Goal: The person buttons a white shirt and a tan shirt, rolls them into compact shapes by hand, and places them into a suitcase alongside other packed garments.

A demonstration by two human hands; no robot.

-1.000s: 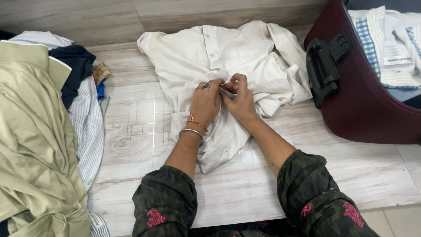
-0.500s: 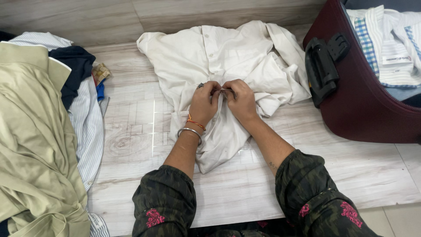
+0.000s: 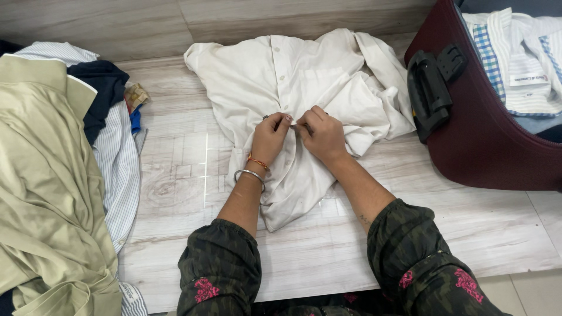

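Observation:
A cream button-up shirt (image 3: 293,76) lies spread and rumpled on the pale wood-look floor. Both hands meet at the shirt's front placket near its middle. My left hand (image 3: 270,136), with bangles at the wrist, pinches the fabric edge between thumb and fingers. My right hand (image 3: 322,134) pinches the facing edge right beside it, fingertips touching the left's. The button or hole between the fingers is hidden by them.
A heap of clothes lies at the left: an olive-beige shirt (image 3: 41,175), a striped white shirt (image 3: 120,169), a dark navy garment (image 3: 102,88). An open maroon suitcase (image 3: 480,140) with folded checked and striped shirts (image 3: 515,52) stands at the right.
Both hands stayed at the placket, with only small finger movements; they sit slightly closer together now. The shirt has barely shifted.

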